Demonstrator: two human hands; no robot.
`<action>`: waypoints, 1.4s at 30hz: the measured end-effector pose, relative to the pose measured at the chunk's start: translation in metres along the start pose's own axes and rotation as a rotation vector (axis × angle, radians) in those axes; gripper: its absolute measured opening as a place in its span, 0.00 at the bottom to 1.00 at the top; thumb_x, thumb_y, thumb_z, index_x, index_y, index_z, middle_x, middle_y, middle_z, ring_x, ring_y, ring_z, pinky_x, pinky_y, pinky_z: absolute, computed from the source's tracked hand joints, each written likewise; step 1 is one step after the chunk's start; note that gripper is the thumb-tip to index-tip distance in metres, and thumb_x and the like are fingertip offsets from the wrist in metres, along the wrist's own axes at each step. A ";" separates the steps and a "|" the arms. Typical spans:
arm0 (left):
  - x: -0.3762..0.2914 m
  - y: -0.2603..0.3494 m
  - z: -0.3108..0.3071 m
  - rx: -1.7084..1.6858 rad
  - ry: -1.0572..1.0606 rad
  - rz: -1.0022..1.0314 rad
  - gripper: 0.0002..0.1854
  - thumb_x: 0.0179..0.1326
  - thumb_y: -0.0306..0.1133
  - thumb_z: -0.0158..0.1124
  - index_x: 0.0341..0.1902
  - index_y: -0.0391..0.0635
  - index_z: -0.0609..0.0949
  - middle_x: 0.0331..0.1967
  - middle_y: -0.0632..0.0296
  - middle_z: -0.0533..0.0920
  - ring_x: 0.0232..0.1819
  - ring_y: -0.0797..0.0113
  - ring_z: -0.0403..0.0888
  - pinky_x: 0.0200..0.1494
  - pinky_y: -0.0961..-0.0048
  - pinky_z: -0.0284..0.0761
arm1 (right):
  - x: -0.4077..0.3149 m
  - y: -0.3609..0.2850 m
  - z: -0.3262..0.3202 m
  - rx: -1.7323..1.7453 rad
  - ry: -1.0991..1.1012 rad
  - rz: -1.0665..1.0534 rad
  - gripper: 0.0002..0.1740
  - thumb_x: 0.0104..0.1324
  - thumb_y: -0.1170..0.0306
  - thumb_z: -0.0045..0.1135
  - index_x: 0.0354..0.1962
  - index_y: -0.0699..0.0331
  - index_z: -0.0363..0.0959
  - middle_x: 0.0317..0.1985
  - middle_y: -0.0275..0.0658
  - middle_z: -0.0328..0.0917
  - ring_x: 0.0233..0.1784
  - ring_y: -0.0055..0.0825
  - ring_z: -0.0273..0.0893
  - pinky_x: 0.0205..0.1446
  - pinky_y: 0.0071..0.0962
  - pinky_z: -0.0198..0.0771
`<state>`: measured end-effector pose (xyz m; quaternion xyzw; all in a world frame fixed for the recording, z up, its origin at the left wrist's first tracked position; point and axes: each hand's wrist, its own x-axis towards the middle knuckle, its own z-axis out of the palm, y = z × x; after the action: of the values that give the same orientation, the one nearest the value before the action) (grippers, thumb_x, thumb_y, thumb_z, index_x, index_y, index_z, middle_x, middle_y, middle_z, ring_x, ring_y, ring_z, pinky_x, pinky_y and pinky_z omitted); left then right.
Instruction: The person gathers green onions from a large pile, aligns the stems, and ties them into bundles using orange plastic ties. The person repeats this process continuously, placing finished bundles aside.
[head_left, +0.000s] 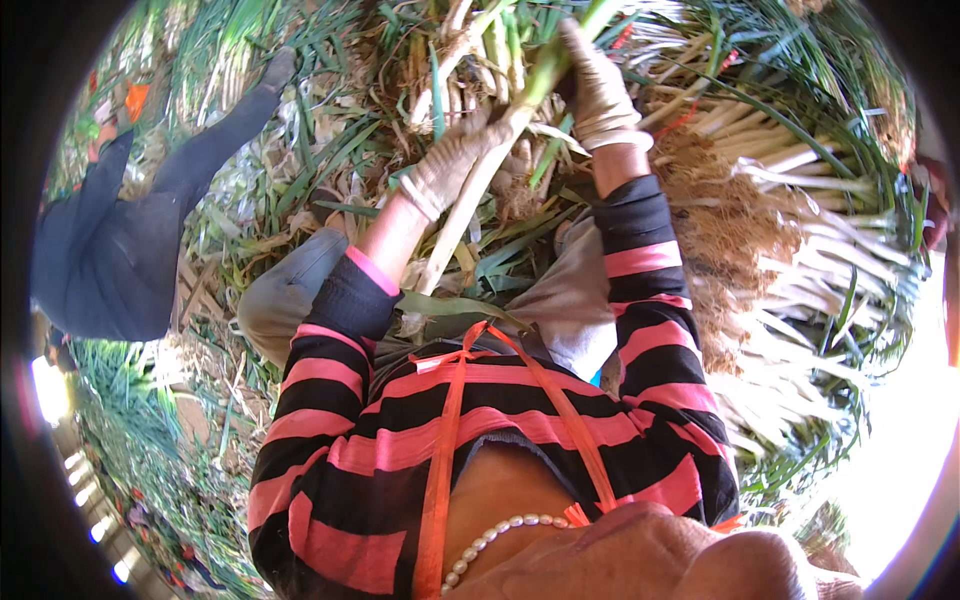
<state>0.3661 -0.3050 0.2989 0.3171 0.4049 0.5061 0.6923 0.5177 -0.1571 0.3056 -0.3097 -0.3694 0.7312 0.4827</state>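
Note:
A long green onion stalk (476, 184) slants across the space before me, its pale end low near my lap and its green part at the top. My left hand (461, 154), in a dirty beige knit glove, is closed around the pale shaft. Higher up, my right hand (600, 86), gloved the same way, grips the green part; its fingertips are partly hidden. Beneath and beyond the hands stand more green onions (502, 64) with roots. Loose green leaves (510, 259) lie between my knees.
At right lie large piles of green onions (795, 165) with brown roots (720, 217), some with red ties. A person in dark clothes (112, 255) bends at the left, one leg stretched towards the top. Leaf scraps (247, 180) cover the ground between us.

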 end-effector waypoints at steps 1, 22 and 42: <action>0.010 0.006 0.013 0.131 0.097 0.059 0.26 0.63 0.45 0.66 0.60 0.43 0.76 0.41 0.65 0.82 0.28 0.76 0.79 0.27 0.81 0.75 | -0.012 -0.005 0.007 -0.075 0.001 0.029 0.28 0.55 0.50 0.72 0.37 0.69 0.79 0.32 0.40 0.83 0.34 0.27 0.81 0.42 0.27 0.77; 0.056 -0.074 -0.004 0.088 0.322 0.354 0.21 0.69 0.43 0.57 0.57 0.40 0.78 0.49 0.59 0.84 0.51 0.66 0.78 0.62 0.72 0.69 | 0.025 -0.020 -0.023 0.364 0.219 -0.055 0.19 0.62 0.47 0.64 0.27 0.50 0.69 0.17 0.28 0.67 0.17 0.24 0.66 0.20 0.28 0.66; 0.018 -0.022 0.054 0.352 0.053 0.072 0.28 0.64 0.47 0.65 0.61 0.42 0.75 0.42 0.64 0.80 0.42 0.75 0.77 0.43 0.79 0.76 | -0.003 -0.036 -0.005 0.524 -0.204 -0.227 0.33 0.59 0.39 0.58 0.45 0.60 0.73 0.26 0.33 0.74 0.28 0.30 0.74 0.34 0.31 0.75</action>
<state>0.4268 -0.2957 0.3013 0.4342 0.4935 0.4600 0.5969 0.5397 -0.1498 0.3332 -0.0565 -0.2471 0.7704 0.5849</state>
